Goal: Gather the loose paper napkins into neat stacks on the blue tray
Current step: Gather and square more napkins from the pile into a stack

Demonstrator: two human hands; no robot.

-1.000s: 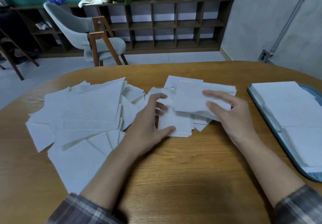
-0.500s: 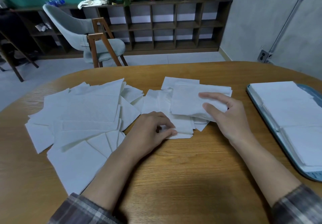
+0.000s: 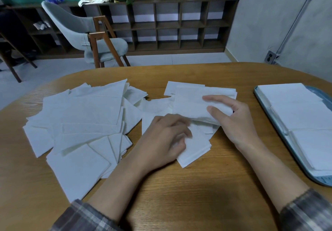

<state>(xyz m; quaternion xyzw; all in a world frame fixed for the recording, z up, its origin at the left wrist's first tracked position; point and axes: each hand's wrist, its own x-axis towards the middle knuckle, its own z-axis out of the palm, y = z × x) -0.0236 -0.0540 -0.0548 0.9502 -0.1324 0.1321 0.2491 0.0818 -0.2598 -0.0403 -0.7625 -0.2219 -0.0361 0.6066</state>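
Paper this thin is floppy and weighs next to nothing, so sheets will slide and fan out the moment you slacken off. Your right fingers point(image 3: 215, 98) and thumb are pinched on the right end of a bundle point(image 3: 190, 103). That's the right hand point(image 3: 235, 123) doing the real holding. Left fingers point(image 3: 179, 123) are curled over a small stack point(image 3: 195, 149) at 6 o'clock of the bundle. It looks like a grip, but the left hand point(image 3: 161, 139) is blurry. I'd take hold at the edges, thumb under, and square up before lifting.

The loose pile point(image 3: 80, 123) sits at 9 o'clock on the table point(image 3: 179, 194). The tray point(image 3: 321, 180) at 3 o'clock already has neat stacks point(image 3: 296, 108) on it. Its right side is cut off, and sheet counts are anyone's guess.
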